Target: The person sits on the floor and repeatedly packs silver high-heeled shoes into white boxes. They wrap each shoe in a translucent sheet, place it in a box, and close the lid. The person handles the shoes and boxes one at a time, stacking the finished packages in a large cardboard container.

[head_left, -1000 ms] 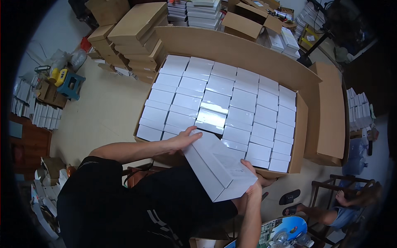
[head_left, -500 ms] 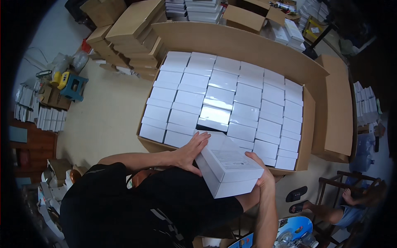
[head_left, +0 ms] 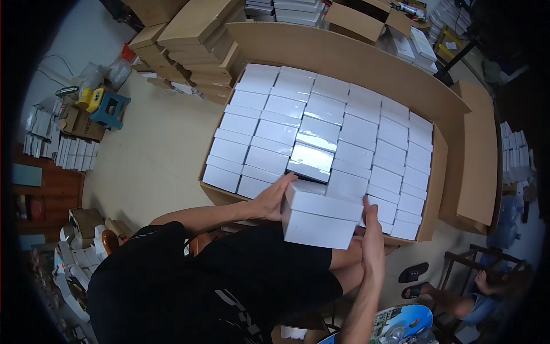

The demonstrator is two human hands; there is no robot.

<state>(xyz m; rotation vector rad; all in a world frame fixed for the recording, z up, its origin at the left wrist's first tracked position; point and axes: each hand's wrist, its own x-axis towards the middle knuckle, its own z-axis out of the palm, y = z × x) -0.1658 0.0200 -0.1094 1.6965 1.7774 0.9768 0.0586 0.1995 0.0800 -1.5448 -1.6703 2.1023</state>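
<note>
Between my two hands I hold a white cardboard box, tilted, at the near edge of a large open carton. My left hand grips its left side, fingers toward the far end. On its right side my right hand presses, with part of the fingers hidden behind the box. Rows of similar white boxes fill the carton, some with shiny wrap. Just beyond the held box, a dark gap shows in the front row.
Stacked brown cartons stand at the far left, and a blue stool is on the floor. Another long carton lies at the right. A person's foot in a slipper is at the lower right. A round blue-topped table is near my right forearm.
The held box has turned so its long side faces me squarely, and its printed label no longer shows. My hands have moved with it toward the gap. The whole view has shifted slightly.
</note>
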